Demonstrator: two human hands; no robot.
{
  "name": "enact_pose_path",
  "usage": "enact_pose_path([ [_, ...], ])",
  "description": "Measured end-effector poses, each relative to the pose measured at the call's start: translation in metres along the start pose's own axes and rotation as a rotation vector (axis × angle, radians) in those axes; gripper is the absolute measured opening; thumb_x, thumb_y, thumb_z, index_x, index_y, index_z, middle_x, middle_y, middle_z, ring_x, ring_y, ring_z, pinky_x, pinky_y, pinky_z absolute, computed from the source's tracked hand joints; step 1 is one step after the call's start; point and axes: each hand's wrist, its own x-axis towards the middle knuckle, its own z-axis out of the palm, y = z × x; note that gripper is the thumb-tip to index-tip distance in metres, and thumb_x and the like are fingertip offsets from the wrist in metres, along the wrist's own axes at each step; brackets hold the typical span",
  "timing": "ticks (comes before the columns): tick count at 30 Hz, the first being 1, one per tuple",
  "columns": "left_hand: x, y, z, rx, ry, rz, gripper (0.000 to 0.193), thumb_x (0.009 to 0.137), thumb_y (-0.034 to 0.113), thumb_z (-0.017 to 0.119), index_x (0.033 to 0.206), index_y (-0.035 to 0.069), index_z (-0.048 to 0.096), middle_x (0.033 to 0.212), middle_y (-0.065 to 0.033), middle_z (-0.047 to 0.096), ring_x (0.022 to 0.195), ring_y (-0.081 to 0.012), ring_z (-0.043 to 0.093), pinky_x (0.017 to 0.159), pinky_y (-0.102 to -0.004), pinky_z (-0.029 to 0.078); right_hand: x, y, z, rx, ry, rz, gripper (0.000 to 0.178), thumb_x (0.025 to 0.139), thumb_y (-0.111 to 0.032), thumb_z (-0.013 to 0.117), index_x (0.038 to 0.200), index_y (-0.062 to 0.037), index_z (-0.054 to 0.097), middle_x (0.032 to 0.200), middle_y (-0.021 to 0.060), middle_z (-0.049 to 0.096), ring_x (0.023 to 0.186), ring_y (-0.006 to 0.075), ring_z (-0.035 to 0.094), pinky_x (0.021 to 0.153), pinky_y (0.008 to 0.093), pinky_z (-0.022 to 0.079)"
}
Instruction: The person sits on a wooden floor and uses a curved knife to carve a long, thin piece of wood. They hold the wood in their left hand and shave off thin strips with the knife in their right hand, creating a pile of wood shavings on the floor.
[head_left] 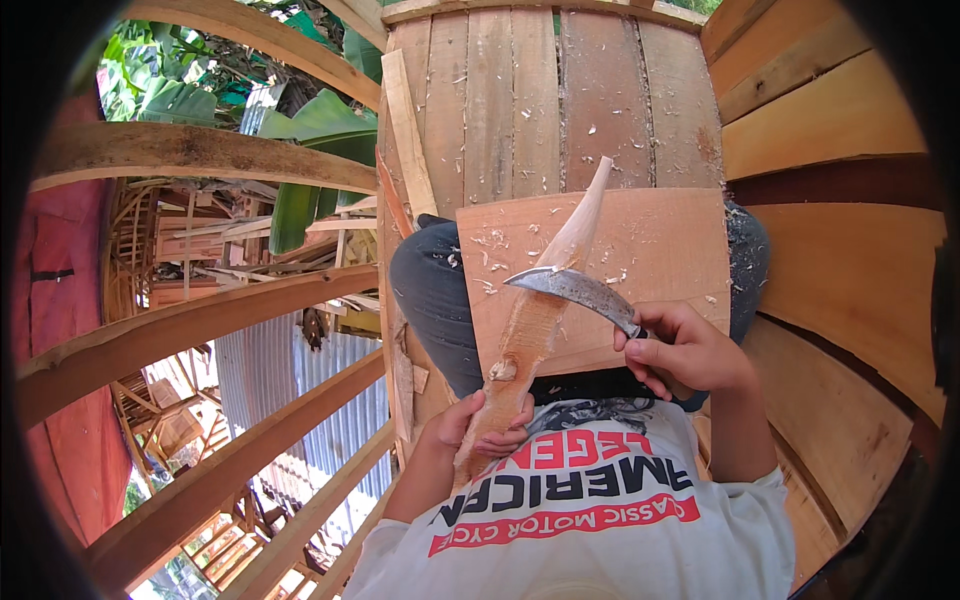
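One knife [585, 289], stick [533, 322] (tip past board edge [665, 197])

The left grip [453, 426] curls closed; the right grip [697, 348], also closed, sits farther forward, turned inward.

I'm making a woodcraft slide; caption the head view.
Left hand grips a tapered wood piece; right hand holds a curved knife across it, over a board flecked with shavings.

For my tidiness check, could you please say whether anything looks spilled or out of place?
Wood shavings lie strewn over the lap board and planks beyond, untidy but likely from the curved blade; nothing else stands out.
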Motion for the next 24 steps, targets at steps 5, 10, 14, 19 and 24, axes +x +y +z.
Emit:
enact_pose_path([
  [5, 0.007, 0.014, 0.018, 0.041, -0.011, -0.002, 0.066, 0.080, 0.064, 0.064, 0.093, 0.004, 0.041, 0.062, 0.0035, 0.041, 0.048, -0.0022, 0.041, 0.039, -0.0130, 0.029, 0.000, 0.001, 0.004, 0.078, 0.011, -0.067, 0.016, 0.097, -0.019, 0.057, 0.098, -0.0036, 0.059, 0.065, -0.0014, 0.056, 0.044, 0.0026, 0.047, 0.039, 0.0184, 0.035],
  [10, 0.019, 0.019, 0.035, 0.093, 0.000, 0.023, 0.066, 0.081, 0.064, 0.064, 0.094, 0.002, 0.043, 0.063, 0.0039, 0.044, 0.052, -0.0020, 0.041, 0.042, -0.0139, 0.029, -0.004, -0.008, -0.001, -0.008, 0.045, -0.204, 0.013, 0.095, -0.013, 0.059, 0.100, -0.0010, 0.060, 0.063, -0.0014, 0.054, 0.044, 0.0034, 0.046, 0.039, 0.0194, 0.034],
  [14, 0.032, 0.021, 0.053, 0.088, 0.038, 0.029, 0.066, 0.079, 0.063, 0.066, 0.094, 0.003, 0.043, 0.063, 0.0034, 0.043, 0.050, -0.0025, 0.041, 0.040, -0.0133, 0.028, -0.016, -0.017, -0.013, -0.010, 0.132, -0.263, 0.018, 0.093, -0.013, 0.062, 0.106, -0.0008, 0.061, 0.062, -0.0030, 0.053, 0.046, 0.0023, 0.046, 0.041, 0.0195, 0.034],
  [19, 0.037, 0.020, 0.063, 0.104, 0.037, 0.036, 0.066, 0.079, 0.061, 0.068, 0.093, 0.002, 0.043, 0.063, 0.0032, 0.043, 0.049, -0.0022, 0.041, 0.041, -0.0132, 0.029, -0.019, -0.012, -0.038, 0.111, -0.192, -0.398, 0.035, 0.089, -0.004, 0.062, 0.123, 0.0012, 0.054, 0.070, 0.0033, 0.057, 0.047, 0.0053, 0.048, 0.042, 0.0198, 0.036],
  [24, 0.048, 0.024, 0.069, 0.119, -0.040, -0.035, 0.066, 0.079, 0.062, 0.067, 0.093, 0.001, 0.045, 0.064, 0.0035, 0.045, 0.050, -0.0013, 0.043, 0.043, -0.0138, 0.028, -0.030, -0.008, -0.053, 0.403, -0.367, -0.347, 0.046, 0.090, 0.002, 0.054, 0.135, 0.0036, 0.044, 0.074, 0.0110, 0.056, 0.044, 0.0084, 0.047, 0.038, 0.0195, 0.035],
])
